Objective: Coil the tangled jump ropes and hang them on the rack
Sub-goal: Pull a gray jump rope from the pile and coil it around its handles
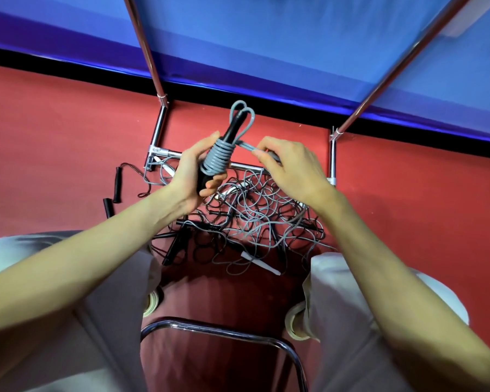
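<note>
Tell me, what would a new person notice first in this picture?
First, the grey rope wound tightly around black handles, gripped by the left hand at centre. The right hand pinches the rope's free end beside it. Below them, a tangle of grey and black ropes lies on the red floor, at the foot of a chrome rack.

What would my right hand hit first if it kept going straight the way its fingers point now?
Most likely the wrapped rope bundle held in your left hand. Your right hand points left toward it, pinching the loose gray rope end that leads there. Depth is hard to judge from this one view.
</note>
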A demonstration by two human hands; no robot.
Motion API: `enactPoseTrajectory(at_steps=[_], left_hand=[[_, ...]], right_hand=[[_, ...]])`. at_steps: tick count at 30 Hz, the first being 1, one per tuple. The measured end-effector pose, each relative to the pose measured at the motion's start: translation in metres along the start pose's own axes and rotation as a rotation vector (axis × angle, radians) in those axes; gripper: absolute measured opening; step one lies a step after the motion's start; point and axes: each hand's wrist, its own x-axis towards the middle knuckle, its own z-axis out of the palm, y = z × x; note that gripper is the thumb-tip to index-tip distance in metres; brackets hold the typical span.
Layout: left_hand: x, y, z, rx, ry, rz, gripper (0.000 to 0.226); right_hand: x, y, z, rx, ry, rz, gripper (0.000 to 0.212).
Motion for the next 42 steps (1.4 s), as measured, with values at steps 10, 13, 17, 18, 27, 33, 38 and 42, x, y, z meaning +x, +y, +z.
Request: enactPoseTrajectory(at_steps=[10, 13, 17, 18, 27, 33, 38, 42], left_hand=[[0.001, 0.002, 0.009, 0.342, 0.057, 0.000, 0.042], [-0.004, 0.006, 0.013, 0.269, -0.001, -0.062, 0.020], [-0.001, 0.005, 0.010, 0.593, 0.107, 0.124, 0.030], [0.001, 0.003, 0.009, 0.784, 0.146, 0.208, 0.033], [0.002, -0.019, -0.001, 1.596, 0.340, 0.907, 0.034], [0.000, -0.023, 0.001, 1.651, 0.348, 0.920, 0.054], [0.007, -0.011, 0.007, 1.134, 0.177, 0.527, 0.077], [0.012, 0.000, 0.004, 0.728, 0.031, 0.400, 0.050]], right_hand=[[0.014, 0.003, 0.023, 0.434, -0.066, 0.290, 0.039], [0.016, 0.009, 0.022, 0.408, -0.048, 0.331, 0.039], [0.017, 0.011, 0.017, 0.515, -0.047, 0.375, 0.036], [0.016, 0.009, 0.015, 0.589, -0.072, 0.407, 0.033], [0.012, -0.006, 0.018, 1.109, -0.207, 0.664, 0.049], [0.014, 0.002, 0.013, 1.093, -0.108, 0.702, 0.027], [0.012, 0.003, 0.014, 1.126, -0.052, 0.568, 0.022], [0.012, 0.000, 0.021, 1.053, -0.009, 0.515, 0.044]])
